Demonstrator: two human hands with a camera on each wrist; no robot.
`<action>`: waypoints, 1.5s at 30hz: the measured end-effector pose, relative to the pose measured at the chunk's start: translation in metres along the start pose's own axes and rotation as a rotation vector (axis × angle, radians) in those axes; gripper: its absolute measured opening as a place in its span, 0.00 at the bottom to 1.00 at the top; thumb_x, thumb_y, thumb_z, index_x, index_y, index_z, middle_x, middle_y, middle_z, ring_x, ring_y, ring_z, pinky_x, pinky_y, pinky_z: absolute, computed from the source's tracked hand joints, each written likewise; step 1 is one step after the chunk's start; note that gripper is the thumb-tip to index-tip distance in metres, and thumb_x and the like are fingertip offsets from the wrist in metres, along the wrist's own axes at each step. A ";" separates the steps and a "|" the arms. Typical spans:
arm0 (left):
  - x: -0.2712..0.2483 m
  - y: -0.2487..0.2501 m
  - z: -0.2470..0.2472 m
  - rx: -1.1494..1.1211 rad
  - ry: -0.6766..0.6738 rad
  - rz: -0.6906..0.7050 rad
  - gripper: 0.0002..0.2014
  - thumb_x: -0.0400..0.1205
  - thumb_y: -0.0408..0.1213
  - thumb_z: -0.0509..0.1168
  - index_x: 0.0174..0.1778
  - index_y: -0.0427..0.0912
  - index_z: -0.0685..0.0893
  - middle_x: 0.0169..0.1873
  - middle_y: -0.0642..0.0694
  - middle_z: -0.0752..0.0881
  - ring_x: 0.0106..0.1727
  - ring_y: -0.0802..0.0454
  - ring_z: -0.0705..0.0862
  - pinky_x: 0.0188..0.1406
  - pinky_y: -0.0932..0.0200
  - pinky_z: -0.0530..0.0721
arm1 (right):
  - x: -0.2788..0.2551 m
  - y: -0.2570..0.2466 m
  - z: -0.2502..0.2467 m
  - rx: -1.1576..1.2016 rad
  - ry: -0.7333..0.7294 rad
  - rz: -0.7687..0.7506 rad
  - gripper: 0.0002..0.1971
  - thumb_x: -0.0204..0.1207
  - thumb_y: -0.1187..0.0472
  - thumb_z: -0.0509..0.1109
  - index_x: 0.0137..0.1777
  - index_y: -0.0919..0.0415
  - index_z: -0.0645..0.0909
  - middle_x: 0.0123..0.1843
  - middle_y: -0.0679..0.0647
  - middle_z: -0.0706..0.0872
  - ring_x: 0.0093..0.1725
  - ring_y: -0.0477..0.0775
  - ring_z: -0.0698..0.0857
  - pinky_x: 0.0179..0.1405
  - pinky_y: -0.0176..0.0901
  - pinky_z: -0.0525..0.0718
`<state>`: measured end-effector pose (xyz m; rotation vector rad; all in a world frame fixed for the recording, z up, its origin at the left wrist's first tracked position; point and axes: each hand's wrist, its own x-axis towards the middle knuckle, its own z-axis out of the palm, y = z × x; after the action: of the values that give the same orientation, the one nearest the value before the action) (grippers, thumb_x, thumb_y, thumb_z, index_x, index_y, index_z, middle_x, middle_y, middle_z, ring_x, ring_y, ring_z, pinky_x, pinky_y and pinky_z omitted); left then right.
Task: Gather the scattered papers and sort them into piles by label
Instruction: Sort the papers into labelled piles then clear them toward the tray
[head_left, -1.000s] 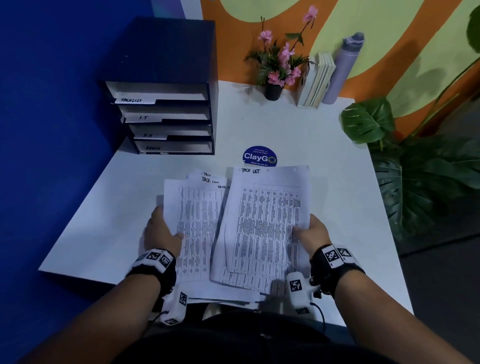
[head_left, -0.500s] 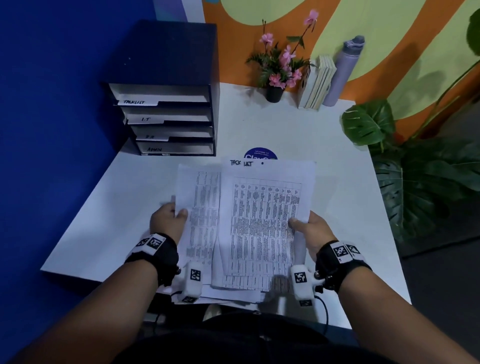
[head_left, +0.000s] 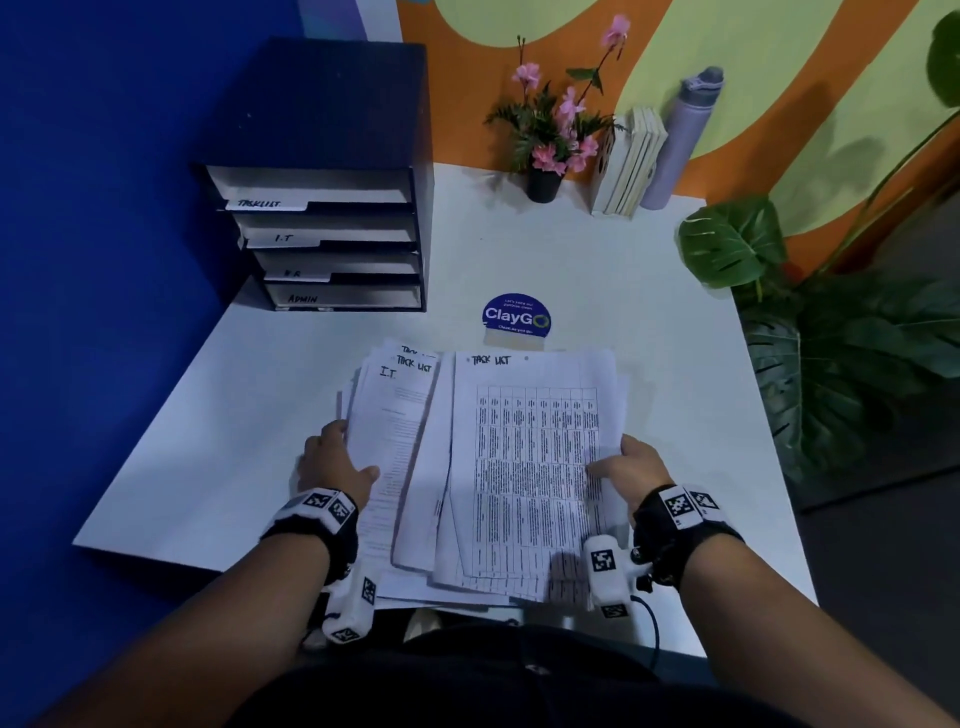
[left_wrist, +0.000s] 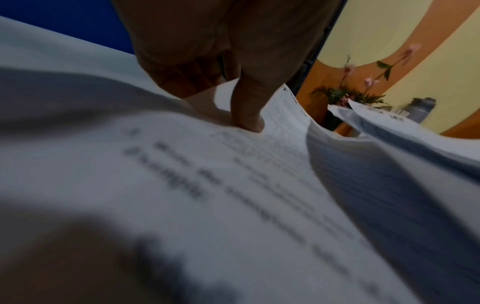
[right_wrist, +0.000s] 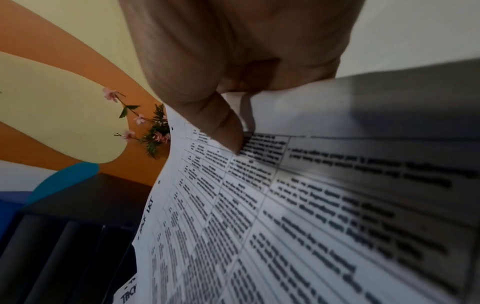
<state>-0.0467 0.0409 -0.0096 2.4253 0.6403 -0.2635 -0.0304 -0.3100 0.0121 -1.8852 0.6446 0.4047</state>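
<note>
Two hands show: the left hand (head_left: 332, 465) and the right hand (head_left: 631, 465), each with one grip on the papers (head_left: 519, 467). The sheets overlap, so their number cannot be told; four handwritten headings show at the far ends, three reading "Task List" and one "I.T." Beyond the left grip stands one file organizer (head_left: 332, 176) with four labelled trays. Beyond the right grip sit one round sticker (head_left: 517, 314), one flower pot (head_left: 543, 184), one row of books (head_left: 631, 161), whose number is unclear, and one bottle (head_left: 680, 137). One bench (head_left: 597, 270) carries all of it.
</note>
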 end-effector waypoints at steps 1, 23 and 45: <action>0.001 -0.003 0.000 -0.054 0.015 0.014 0.36 0.72 0.35 0.77 0.74 0.39 0.70 0.67 0.34 0.76 0.66 0.35 0.77 0.66 0.44 0.76 | 0.000 0.001 -0.001 0.010 -0.016 0.012 0.10 0.67 0.73 0.75 0.47 0.63 0.86 0.48 0.60 0.90 0.51 0.63 0.87 0.59 0.59 0.85; -0.048 0.105 -0.041 -0.968 -0.119 0.256 0.20 0.85 0.48 0.53 0.50 0.50 0.91 0.45 0.51 0.90 0.46 0.55 0.90 0.40 0.64 0.87 | -0.045 -0.084 0.020 0.337 -0.010 -0.457 0.23 0.76 0.73 0.67 0.58 0.42 0.80 0.58 0.50 0.89 0.60 0.53 0.87 0.65 0.51 0.83; -0.060 0.124 -0.051 -0.877 0.252 0.515 0.27 0.83 0.57 0.56 0.67 0.39 0.65 0.52 0.42 0.82 0.50 0.50 0.81 0.55 0.59 0.81 | -0.065 -0.099 0.036 0.466 -0.031 -0.601 0.23 0.74 0.80 0.66 0.59 0.51 0.72 0.51 0.52 0.85 0.45 0.40 0.86 0.44 0.34 0.85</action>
<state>-0.0340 -0.0376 0.1144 1.6787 0.1428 0.4565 -0.0222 -0.2305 0.1073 -1.5219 0.1089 -0.1027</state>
